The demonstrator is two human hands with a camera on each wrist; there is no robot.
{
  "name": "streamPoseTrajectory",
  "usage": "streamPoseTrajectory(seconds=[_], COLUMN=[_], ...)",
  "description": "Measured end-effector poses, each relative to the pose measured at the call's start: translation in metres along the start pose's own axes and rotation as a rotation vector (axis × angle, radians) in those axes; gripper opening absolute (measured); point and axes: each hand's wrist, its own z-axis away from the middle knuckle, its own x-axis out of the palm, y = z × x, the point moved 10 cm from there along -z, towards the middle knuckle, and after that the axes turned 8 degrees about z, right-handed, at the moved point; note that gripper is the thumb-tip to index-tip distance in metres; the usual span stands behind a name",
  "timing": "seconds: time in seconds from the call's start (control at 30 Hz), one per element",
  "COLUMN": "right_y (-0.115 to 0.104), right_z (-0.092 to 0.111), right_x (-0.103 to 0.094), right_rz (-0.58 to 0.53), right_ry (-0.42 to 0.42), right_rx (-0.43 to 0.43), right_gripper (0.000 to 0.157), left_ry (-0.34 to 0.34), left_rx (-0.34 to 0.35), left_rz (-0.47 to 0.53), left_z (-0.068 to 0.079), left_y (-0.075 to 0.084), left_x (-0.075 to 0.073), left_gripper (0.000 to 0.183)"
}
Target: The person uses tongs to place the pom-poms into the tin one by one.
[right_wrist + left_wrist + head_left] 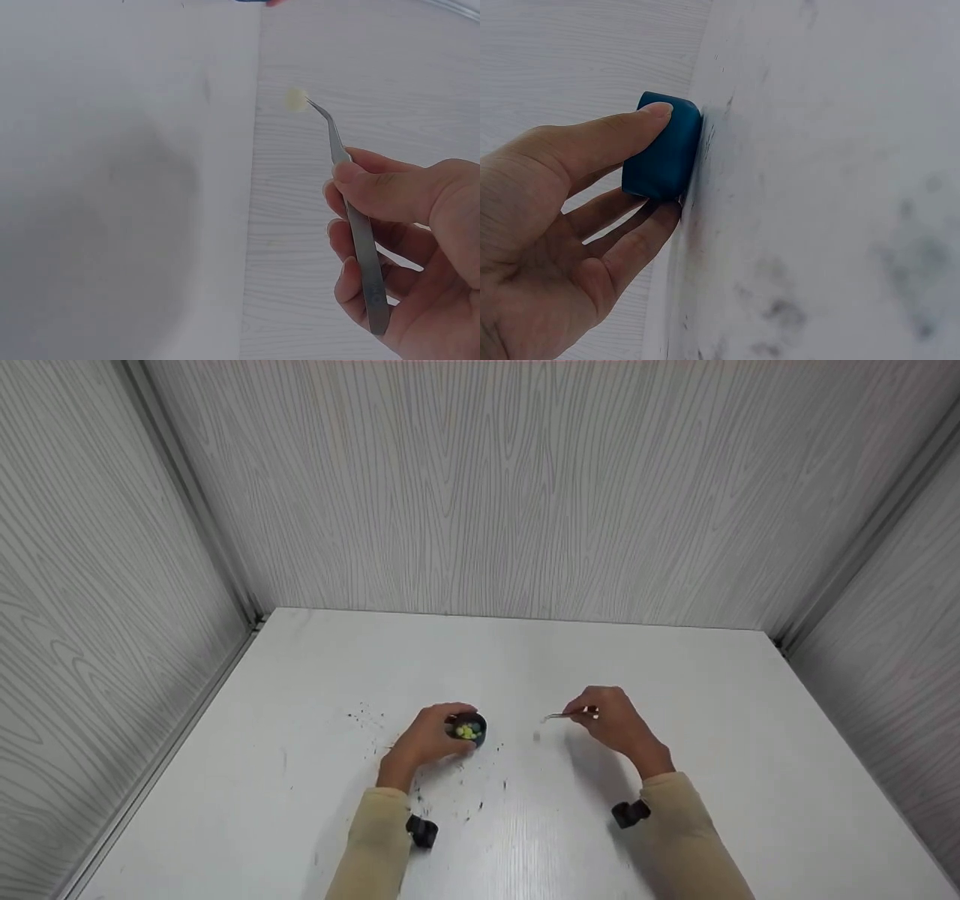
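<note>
My left hand (433, 733) grips a small dark blue cup (664, 157) by its sides, thumb on one side and fingers on the other. Inside the cup, several small yellow-green and bluish pieces (469, 730) show in the head view. Off to the right, my right hand (613, 721) pinches a pair of bent-tip metal tweezers (364, 251) between thumb and fingers. Their tips point left, toward the cup but apart from it. A small pale yellow piece (296, 99) is at the tweezer tips in the right wrist view.
Dark specks and smudges (420, 795) are scattered on the white table (300, 682) around the left hand. Grey wood-grain panels (480, 487) stand at the back and on both sides. Each sleeve has a black device (422, 831) near the wrist.
</note>
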Motion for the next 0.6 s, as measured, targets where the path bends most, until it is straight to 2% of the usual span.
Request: streamPoseTrajectory(seconds=[0.27,0.6], right_y=[-0.020,-0.043], right_z=[-0.012,-0.026], right_x=[0.013,0.029], right_rz=[0.013,0.003], right_ry=[-0.015,-0.021], right_rx=[-0.039,-0.048], right_gripper=[0.015,0.017], left_ry=[-0.014,-0.004], left_rx=[0.004,0.002], left_rz=[0.001,0.000], left_z=[-0.001,0.000], left_y=[0.000,0.000], left_x=[0.000,-0.001], left_gripper=[0.058,0.058])
